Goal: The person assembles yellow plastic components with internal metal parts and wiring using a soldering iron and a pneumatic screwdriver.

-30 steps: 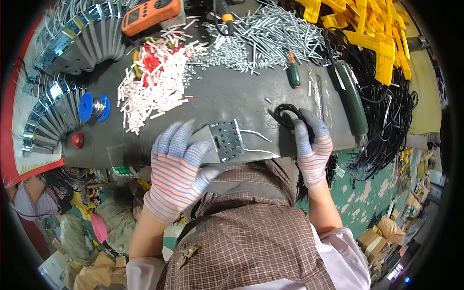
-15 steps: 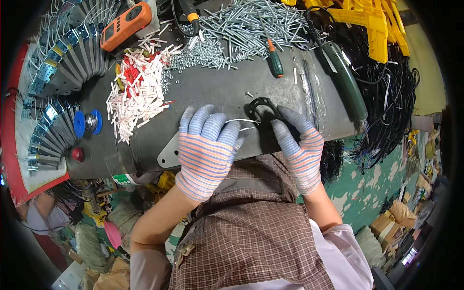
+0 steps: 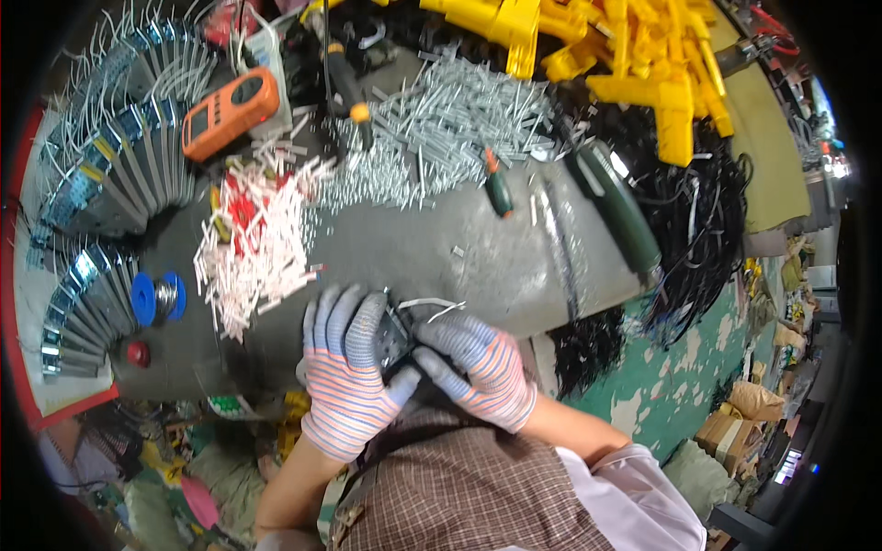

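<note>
My left hand (image 3: 354, 372), in a striped knit glove, curls over a dark piece with small holes (image 3: 395, 340) at the table's near edge. My right hand (image 3: 482, 367), gloved alike, presses its thumb and fingers against that piece from the right. Two thin white wires (image 3: 432, 303) stick out between the hands toward the right. The fingers hide much of the piece, so its kind is unclear. A small loose metal bit (image 3: 457, 251) lies on the dark tabletop (image 3: 386, 248) beyond the hands.
Beyond lie white sleeves (image 3: 262, 266), screws (image 3: 459, 119), a screwdriver (image 3: 497, 184), a green-bodied tool (image 3: 616, 207) and a soldering iron (image 3: 349, 87). At left are an orange meter (image 3: 230, 112), a solder spool (image 3: 158, 298) and metal plates (image 3: 138, 165). Yellow casings (image 3: 661, 83) and black cables (image 3: 689, 211) sit right.
My hands have come together around the dark piece, the right hand moving left. The black ring-shaped part no longer shows on the tabletop. The whole view has shifted, with the table lower in it.
</note>
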The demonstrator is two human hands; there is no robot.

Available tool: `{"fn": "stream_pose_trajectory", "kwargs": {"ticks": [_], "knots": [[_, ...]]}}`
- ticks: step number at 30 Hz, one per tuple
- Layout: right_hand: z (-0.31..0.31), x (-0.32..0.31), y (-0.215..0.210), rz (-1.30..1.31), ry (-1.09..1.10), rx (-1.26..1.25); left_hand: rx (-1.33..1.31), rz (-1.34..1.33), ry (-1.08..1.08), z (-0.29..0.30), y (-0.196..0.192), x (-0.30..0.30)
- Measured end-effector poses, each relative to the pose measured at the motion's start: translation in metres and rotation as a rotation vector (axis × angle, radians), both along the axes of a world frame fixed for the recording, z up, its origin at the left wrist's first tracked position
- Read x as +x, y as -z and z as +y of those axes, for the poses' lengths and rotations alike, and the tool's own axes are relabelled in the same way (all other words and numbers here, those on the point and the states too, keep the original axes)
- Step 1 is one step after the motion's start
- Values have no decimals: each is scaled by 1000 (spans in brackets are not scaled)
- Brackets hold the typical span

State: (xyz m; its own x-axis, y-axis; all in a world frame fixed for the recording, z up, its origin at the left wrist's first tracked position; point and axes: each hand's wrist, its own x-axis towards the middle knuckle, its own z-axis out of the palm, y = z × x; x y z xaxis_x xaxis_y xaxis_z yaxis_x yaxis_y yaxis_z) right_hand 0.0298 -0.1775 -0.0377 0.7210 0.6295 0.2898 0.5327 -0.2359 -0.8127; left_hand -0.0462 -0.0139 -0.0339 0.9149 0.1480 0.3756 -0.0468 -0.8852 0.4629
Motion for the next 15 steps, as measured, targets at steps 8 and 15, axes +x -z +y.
{"fn": "stream_pose_trajectory", "kwargs": {"ticks": [8, 15], "knots": [[-5, 8, -4, -42, 25, -159, 9, 94, 43, 2, 17, 12], [-10, 11, 3, -47, -29, -113, 46, 67, 38, -1, 14, 18]]}}
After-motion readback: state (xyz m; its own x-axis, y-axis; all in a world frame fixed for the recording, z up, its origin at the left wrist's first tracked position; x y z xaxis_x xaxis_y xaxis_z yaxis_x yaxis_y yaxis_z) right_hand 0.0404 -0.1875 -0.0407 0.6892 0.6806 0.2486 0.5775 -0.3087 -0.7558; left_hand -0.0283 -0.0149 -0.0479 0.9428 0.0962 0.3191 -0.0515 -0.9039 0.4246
